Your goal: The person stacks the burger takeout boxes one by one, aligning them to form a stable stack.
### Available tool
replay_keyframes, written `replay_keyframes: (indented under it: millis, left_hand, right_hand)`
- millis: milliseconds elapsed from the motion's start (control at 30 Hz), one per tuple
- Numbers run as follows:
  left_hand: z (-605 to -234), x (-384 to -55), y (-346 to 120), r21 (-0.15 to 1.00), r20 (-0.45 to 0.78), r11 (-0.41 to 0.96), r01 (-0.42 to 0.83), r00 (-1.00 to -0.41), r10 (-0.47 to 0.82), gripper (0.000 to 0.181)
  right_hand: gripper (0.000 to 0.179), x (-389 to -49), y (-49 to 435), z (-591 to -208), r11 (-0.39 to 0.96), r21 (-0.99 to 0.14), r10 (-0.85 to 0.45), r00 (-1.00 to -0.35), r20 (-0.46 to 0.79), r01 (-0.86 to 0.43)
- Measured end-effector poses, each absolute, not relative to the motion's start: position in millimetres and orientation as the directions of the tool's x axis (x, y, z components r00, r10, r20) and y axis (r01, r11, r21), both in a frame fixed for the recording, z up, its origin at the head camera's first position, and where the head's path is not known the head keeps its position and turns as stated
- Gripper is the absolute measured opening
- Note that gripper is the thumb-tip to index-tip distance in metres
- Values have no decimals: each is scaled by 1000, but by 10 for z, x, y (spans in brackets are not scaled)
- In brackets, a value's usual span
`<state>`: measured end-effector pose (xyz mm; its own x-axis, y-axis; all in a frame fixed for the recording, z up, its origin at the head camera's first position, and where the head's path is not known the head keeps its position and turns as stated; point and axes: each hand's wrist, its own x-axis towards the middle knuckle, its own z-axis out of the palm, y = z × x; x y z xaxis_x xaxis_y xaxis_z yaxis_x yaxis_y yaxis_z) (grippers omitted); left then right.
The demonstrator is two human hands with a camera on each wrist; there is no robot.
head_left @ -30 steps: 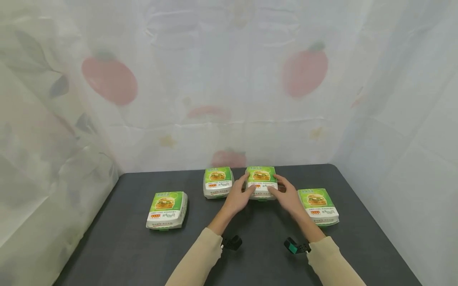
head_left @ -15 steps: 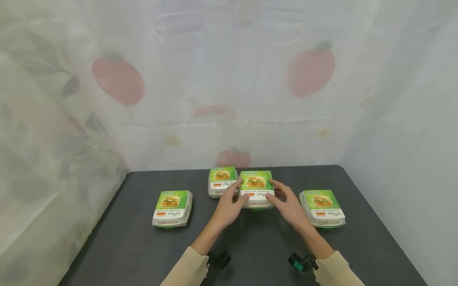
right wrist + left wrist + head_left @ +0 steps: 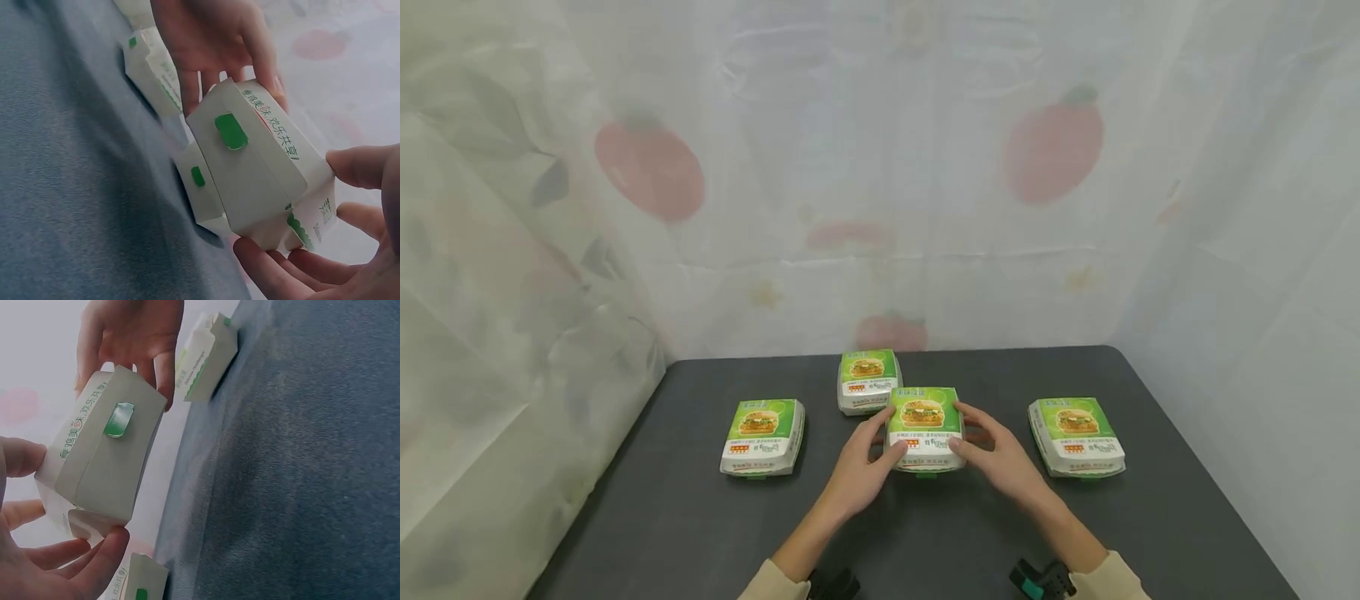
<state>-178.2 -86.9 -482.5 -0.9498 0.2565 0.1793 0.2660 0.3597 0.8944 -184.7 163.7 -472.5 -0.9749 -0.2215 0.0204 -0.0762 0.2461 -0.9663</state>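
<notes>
Between both hands is a green-and-white burger box [image 3: 924, 430] with a burger picture on its lid. My left hand [image 3: 859, 471] grips its left side, thumb at the front edge and fingers round the side. On the opposite side my right hand [image 3: 1002, 457] holds it the same way. Both wrist views look at the front wall of the box [image 3: 112, 450], where a green tab [image 3: 231, 131] shows, and the box is raised off the table in them. The fingers behind and under the box are partly hidden in the head view.
On the dark table [image 3: 880, 550] stand three more such boxes: a left box [image 3: 763, 437], a back box [image 3: 868, 381] just behind the held one, and a right box [image 3: 1077, 437]. A white curtain [image 3: 880, 167] with fruit prints hangs behind and at the sides.
Both hands have brought the held box from the back of the table toward the person and slightly left, away from its place beside the back box. The other boxes stay put.
</notes>
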Motion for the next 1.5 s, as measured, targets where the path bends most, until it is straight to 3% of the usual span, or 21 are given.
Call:
replay_keyframes:
  millis: [800,1300,1500]
  left_hand:
    - [-5066,-1662,-888,893,46,409,185,-944,327,67]
    - [-5259,-1625,-909,897,-5,413,156,-932,362,67]
    - [-5273,-1656,-913,902,-8,401,162,-921,389,72]
  right_hand:
    - [70,-1711,1712,-4976,230,-973,-267,-959,-97,34]
    - [75,-1566,1798,-5117,154,-984,-358,-923,-141,91]
    - [72,-1581,1814,-5132,243,-969,-330,-934,-133,52]
